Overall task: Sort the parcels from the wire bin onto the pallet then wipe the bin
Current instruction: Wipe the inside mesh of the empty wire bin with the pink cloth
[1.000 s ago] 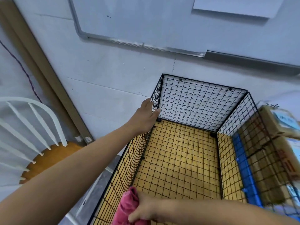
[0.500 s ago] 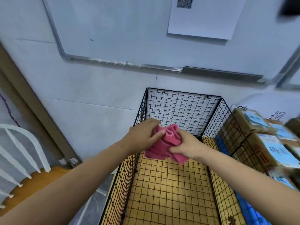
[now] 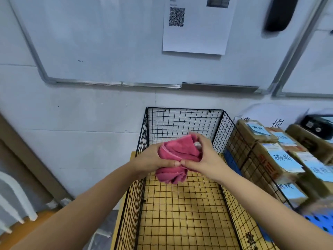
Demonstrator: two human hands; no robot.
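Note:
A black wire bin (image 3: 185,123) stands against the white wall, with nothing inside and a yellow floor showing through its mesh bottom. Above its middle I hold a bunched pink cloth (image 3: 177,156) in both hands. My left hand (image 3: 153,160) grips the cloth's left side and my right hand (image 3: 205,157) pinches its right side, thumbs meeting in front. To the right of the bin, several brown cardboard parcels (image 3: 270,159) with blue labels sit stacked on a blue pallet (image 3: 322,222).
A whiteboard (image 3: 108,42) with a QR-code sheet (image 3: 196,24) hangs on the wall above. A white chair (image 3: 14,199) stands at the lower left. A dark device (image 3: 319,126) lies behind the parcels at the right.
My left hand left the bin's left rim and joined my right hand on the cloth. Both hands lifted the cloth from low in the bin to above its middle; the view tilted up.

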